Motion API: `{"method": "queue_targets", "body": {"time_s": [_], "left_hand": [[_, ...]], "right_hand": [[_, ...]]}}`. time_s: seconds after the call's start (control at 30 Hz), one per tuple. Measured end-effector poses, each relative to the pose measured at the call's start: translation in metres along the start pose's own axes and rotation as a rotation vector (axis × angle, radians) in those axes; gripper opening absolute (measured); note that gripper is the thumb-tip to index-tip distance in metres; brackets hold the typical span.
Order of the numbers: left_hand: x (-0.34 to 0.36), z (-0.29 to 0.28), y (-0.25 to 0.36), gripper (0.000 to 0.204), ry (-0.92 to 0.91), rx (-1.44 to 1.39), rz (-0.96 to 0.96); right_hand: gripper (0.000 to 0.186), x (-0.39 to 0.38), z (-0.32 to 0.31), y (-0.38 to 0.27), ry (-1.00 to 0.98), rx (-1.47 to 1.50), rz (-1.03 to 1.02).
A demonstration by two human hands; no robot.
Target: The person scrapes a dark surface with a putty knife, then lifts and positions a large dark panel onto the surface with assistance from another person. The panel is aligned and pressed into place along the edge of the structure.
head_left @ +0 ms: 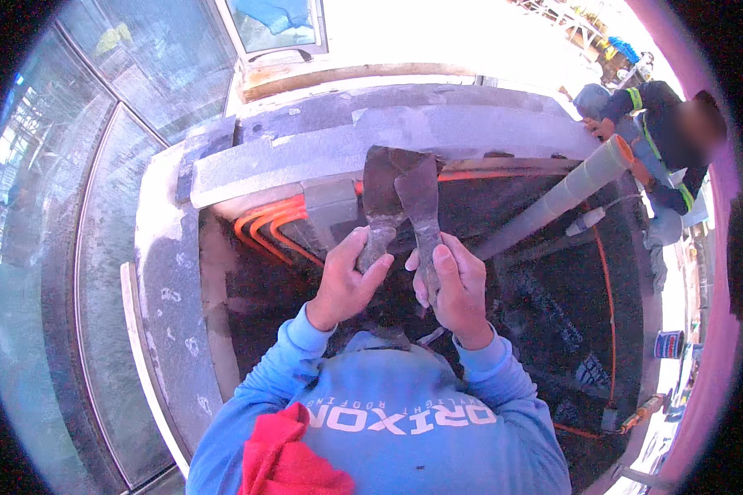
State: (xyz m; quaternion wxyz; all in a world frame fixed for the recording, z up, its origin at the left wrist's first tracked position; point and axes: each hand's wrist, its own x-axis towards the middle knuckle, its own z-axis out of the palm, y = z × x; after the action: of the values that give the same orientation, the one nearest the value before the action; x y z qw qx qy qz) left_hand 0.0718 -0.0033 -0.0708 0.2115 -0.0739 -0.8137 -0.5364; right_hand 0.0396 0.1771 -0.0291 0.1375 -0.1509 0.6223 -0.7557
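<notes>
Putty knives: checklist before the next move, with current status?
1. Left hand grip on left putty knife: ok, holding its handle.
2. Right hand grip on right putty knife: ok, holding its handle.
3. Blades separated in view: not ok, overlapping; contact unclear.
4. Blade sharpness: cannot tell.
5. Red cloth clear of both hands: ok.
6. Co-worker clear of blades: ok, at right near grey pipe.
</notes>
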Motion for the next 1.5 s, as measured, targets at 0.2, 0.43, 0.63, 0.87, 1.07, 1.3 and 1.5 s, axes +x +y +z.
{"method": "queue_targets", "body": {"time_s": [0.2,0.43,0.63,0.87,1.07,1.3,1.5], "left_hand": [[-0.037,0.031,-0.016,0.033,0.037,0.223,0.008],[-0.062,0.064,0.005,0.027,0.319,-0.169,-0.320],[-0.045,0.085,0.044,0.024,0.402,-0.127,-0.159],[-0.046,0.066,0.012,0.029,0.140,0.081,0.006],[-0.049,0.043,-0.002,0.039,0.135,0.297,0.157],[-0.029,0.004,0.027,0.043,0.179,-0.129,-0.260],[-0.018,-0.002,0.018,0.048,0.235,-0.072,-0.078]], "right_hand": [[0.034,-0.028,-0.016,-0.020,-0.071,0.019,0.003],[0.040,-0.058,-0.046,0.010,-0.142,0.205,0.155],[0.038,-0.064,-0.035,0.014,-0.155,0.253,0.177],[0.038,-0.039,-0.055,-0.021,-0.072,0.170,0.048],[0.038,-0.030,-0.038,-0.032,-0.066,0.033,-0.121],[0.037,-0.034,-0.012,-0.019,-0.139,0.066,0.074],[0.035,-0.038,0.028,-0.006,-0.206,0.290,0.272]]}}
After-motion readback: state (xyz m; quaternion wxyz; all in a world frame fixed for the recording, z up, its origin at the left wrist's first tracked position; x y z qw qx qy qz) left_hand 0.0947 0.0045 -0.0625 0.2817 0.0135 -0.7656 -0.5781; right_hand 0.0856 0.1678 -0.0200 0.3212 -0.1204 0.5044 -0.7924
